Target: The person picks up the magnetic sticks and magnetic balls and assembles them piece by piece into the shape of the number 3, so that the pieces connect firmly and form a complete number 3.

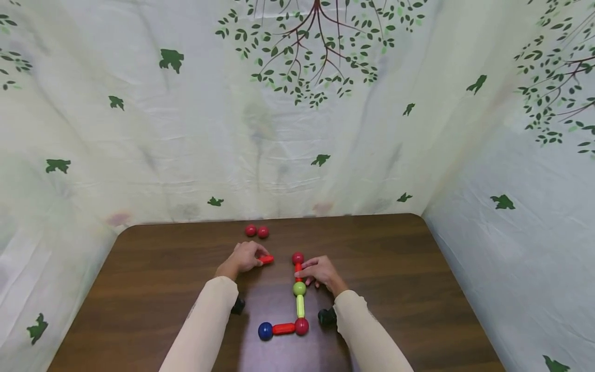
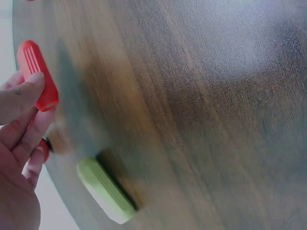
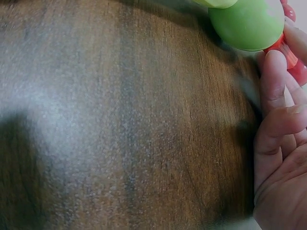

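My left hand [image 1: 246, 256] pinches a loose red ribbed rod [image 2: 37, 75] between thumb and fingers, above the table. A light green rod [image 2: 106, 190] lies on the wood beneath that hand in the left wrist view. With thumb and fingers, my right hand [image 1: 323, 272] grips the upper red rod [image 1: 298, 267] of a joined chain. That rod links a dark red ball [image 1: 298, 258] to a green ball [image 1: 299, 288]. From there a yellow-green rod [image 1: 300, 306] runs down to another red ball [image 1: 301, 326]. A lower red rod [image 1: 283, 328] joins this corner to a blue ball [image 1: 265, 331].
Two loose red balls [image 1: 257, 231] sit near the far edge of the brown wooden table [image 1: 176, 258]. Behind it hangs a pale cloth [image 1: 195, 129] printed with leaves and branches. Black wrist cameras [image 1: 327, 316] are worn under both forearms.
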`<state>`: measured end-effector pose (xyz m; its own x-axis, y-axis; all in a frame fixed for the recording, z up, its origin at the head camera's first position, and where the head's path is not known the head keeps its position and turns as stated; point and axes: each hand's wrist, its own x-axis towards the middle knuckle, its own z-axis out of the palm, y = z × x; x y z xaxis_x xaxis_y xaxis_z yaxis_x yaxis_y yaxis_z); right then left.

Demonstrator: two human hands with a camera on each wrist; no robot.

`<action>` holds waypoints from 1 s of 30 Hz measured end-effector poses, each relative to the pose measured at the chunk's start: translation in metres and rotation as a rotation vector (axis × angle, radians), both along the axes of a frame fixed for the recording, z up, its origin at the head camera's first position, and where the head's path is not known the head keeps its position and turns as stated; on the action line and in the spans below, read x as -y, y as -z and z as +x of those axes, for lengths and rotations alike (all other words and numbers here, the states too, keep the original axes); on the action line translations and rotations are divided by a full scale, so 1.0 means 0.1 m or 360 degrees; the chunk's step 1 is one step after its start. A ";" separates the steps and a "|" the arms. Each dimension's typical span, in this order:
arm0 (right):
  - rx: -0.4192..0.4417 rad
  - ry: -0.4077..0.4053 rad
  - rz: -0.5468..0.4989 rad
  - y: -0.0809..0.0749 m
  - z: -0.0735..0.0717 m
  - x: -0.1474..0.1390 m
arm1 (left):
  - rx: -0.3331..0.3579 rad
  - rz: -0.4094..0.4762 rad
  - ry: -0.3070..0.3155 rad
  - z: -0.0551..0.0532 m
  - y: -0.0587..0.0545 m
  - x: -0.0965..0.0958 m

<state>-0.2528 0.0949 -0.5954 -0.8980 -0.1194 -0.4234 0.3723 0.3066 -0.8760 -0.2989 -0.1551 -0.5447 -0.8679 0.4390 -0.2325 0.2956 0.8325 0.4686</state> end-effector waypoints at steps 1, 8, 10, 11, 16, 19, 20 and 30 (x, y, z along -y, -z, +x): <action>-0.0005 0.0000 -0.0005 0.00 0.00 -0.01 | 0.0023 0.0009 0.0029 0.00 -0.01 -0.01; -0.0004 -0.0003 -0.0006 0.01 -0.01 -0.01 | 0.0184 0.0028 0.0022 0.03 -0.06 -0.07; 0.0000 -0.0004 0.0006 0.01 -0.01 -0.01 | 0.0164 0.0021 0.0032 0.04 -0.06 -0.09; 0.0004 -0.0002 0.0011 0.01 -0.01 -0.01 | 0.0148 0.0017 0.0035 0.04 -0.06 -0.10; 0.0009 0.0006 0.0029 -0.01 -0.02 -0.01 | 0.0018 -0.0016 0.0041 0.05 -0.06 -0.18; 0.0009 0.0005 0.0031 -0.02 -0.01 -0.01 | -0.0040 -0.0039 0.0005 0.07 -0.05 -0.25; 0.0012 0.0005 0.0031 -0.03 -0.01 -0.01 | -0.0049 -0.0048 -0.0012 0.07 -0.05 -0.28; 0.0025 0.0009 0.0001 -0.04 0.00 -0.01 | -0.0032 -0.0038 -0.0073 0.08 -0.06 -0.47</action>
